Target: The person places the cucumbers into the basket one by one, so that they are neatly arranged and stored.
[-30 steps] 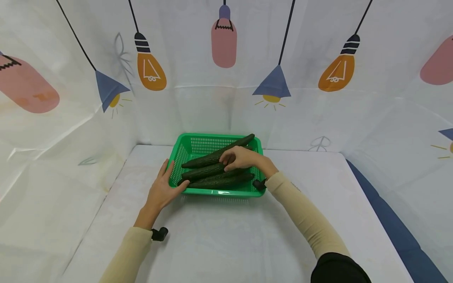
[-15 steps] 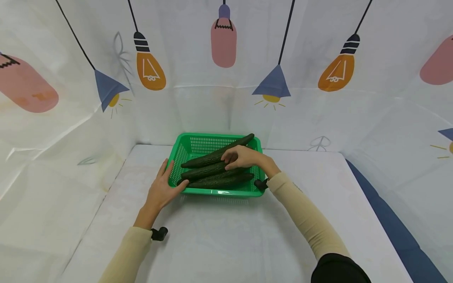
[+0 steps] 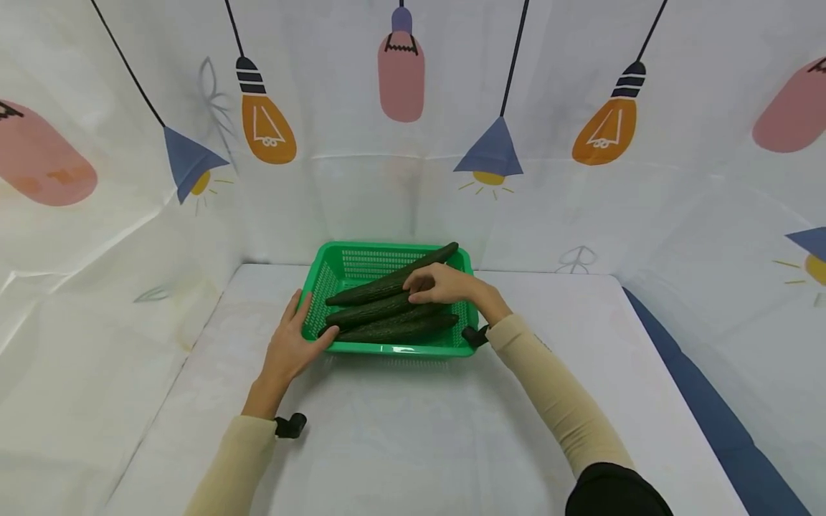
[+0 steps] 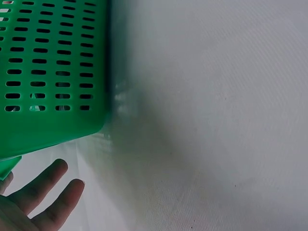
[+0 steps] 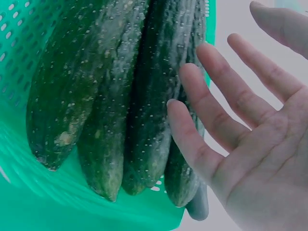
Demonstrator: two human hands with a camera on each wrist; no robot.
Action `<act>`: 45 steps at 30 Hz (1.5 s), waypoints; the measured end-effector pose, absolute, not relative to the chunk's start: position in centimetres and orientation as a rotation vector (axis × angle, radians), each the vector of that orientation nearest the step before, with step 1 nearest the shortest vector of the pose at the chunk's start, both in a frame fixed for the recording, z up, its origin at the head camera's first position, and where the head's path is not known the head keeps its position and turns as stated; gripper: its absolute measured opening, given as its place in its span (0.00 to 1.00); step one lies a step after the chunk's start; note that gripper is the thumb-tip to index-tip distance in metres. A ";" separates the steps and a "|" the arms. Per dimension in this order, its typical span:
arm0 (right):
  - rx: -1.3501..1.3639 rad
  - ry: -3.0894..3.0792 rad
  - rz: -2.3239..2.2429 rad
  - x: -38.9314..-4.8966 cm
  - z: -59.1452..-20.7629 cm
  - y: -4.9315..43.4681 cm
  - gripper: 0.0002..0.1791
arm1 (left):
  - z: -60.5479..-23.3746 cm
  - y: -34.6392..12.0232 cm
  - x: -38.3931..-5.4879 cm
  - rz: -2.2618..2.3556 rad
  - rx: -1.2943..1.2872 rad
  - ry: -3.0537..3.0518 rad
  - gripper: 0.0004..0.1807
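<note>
Several dark green cucumbers [image 3: 368, 313] lie side by side in a green plastic basket [image 3: 387, 349]; the rearmost cucumber [image 3: 381, 288] slants up over the far right rim. My left hand [image 3: 287, 352] rests at the basket's left front corner, thumb by the front rim, fingers along the left side. In the left wrist view, fingers of the left hand [image 4: 45, 199] are spread beside the basket wall. Over the cucumbers' right part bends my right hand [image 3: 445, 284]. The right wrist view shows the right hand [image 5: 255, 130] with loose, spread fingers beside the cucumbers, gripping none.
The basket stands at the back of a white table [image 3: 400, 437], close to a white cloth wall [image 3: 361, 193] printed with lamps. A blue cloth [image 3: 703, 394] shows beyond the table's right edge.
The head view has turned slightly, shifting the scene a little to the left. My right hand has moved slightly right relative to the basket. The left hand stays at the basket's corner.
</note>
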State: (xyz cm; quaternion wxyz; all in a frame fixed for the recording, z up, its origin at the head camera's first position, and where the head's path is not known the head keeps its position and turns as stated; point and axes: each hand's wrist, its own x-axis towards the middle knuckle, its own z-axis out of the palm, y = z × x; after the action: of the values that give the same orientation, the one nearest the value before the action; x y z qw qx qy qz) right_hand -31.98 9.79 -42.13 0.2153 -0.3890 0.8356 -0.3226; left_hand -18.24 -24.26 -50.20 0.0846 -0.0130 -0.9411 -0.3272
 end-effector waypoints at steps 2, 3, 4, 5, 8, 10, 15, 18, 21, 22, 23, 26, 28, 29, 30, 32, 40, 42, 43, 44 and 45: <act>-1.080 2.329 -0.907 -31.9 -42.0 9.9 0.22 | -50.2 -24.3 -18.3 -0.975 -0.040 -2.800 0.53; -1.079 2.335 -0.911 -31.8 -41.8 9.9 0.22 | -50.2 -24.3 -18.3 -0.976 -0.041 -2.796 0.53; -1.079 2.341 -0.914 -31.6 -41.7 10.0 0.22 | -50.2 -24.2 -18.3 -0.975 -0.043 -2.794 0.53; -1.080 2.347 -0.919 -31.5 -41.6 10.0 0.22 | -50.2 -24.2 -18.3 -0.976 -0.045 -2.792 0.53; -1.079 2.366 -0.924 -31.1 -41.0 10.2 0.22 | -50.2 -24.2 -18.4 -0.986 -0.046 -2.782 0.53; -1.089 2.373 -0.935 -30.7 -40.7 10.4 0.23 | -50.2 -24.1 -18.4 -0.989 -0.047 -2.772 0.53; -1.092 2.388 -0.992 -29.6 -40.5 11.2 0.23 | -50.3 -24.1 -18.5 -0.991 -0.047 -2.757 0.53; -1.048 2.391 -1.034 -28.8 -40.7 11.9 0.23 | -50.4 -24.2 -18.4 -0.983 -0.040 -2.759 0.53; -1.013 2.402 -1.072 -28.1 -41.1 12.6 0.23 | -50.3 -24.3 -18.4 -0.976 -0.037 -2.755 0.53; -1.005 2.409 -1.083 -27.9 -41.2 12.8 0.23 | -50.3 -24.3 -18.4 -0.976 -0.036 -2.749 0.53; -0.998 2.418 -1.091 -27.7 -41.4 13.0 0.23 | -50.3 -24.4 -18.4 -0.977 -0.036 -2.747 0.53; -0.980 2.456 -1.126 -27.1 -41.8 13.7 0.22 | -50.3 -24.3 -18.4 -0.988 -0.040 -2.730 0.52; -0.975 2.477 -1.152 -26.7 -42.0 14.0 0.21 | -50.4 -24.2 -18.4 -0.998 -0.041 -2.715 0.52; -0.976 2.487 -1.165 -26.6 -42.1 14.1 0.20 | -50.4 -24.1 -18.4 -1.006 -0.043 -2.705 0.51; -0.977 2.494 -1.184 -26.4 -42.2 14.3 0.19 | -50.5 -24.1 -18.4 -1.009 -0.045 -2.693 0.51; -0.980 2.507 -1.218 -26.0 -42.5 14.4 0.18 | -50.7 -24.1 -18.4 -1.007 -0.051 -2.667 0.50; -0.941 2.588 -1.384 -24.1 -44.4 15.7 0.17 | -51.7 -24.1 -17.9 -1.020 -0.035 -2.563 0.48; -0.925 2.646 -1.442 -23.8 -45.0 16.2 0.17 | -51.9 -24.1 -17.7 -1.019 -0.039 -2.555 0.49; -0.916 2.675 -1.473 -23.7 -45.2 16.4 0.18 | -51.9 -24.2 -17.7 -1.017 -0.043 -2.557 0.49; -0.909 2.704 -1.502 -23.7 -45.4 16.7 0.19 | -51.9 -24.3 -17.6 -1.011 -0.045 -2.560 0.50; -0.905 2.729 -1.531 -23.7 -45.7 16.9 0.19 | -51.9 -24.4 -17.6 -1.007 -0.049 -2.563 0.50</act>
State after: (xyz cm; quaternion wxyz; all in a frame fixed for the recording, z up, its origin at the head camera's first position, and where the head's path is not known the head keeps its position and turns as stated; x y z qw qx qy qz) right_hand -23.70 16.90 -45.67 -0.0576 -0.2773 0.8364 -0.4692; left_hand -17.60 -24.42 -51.88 0.1926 -0.0174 -0.9132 -0.3588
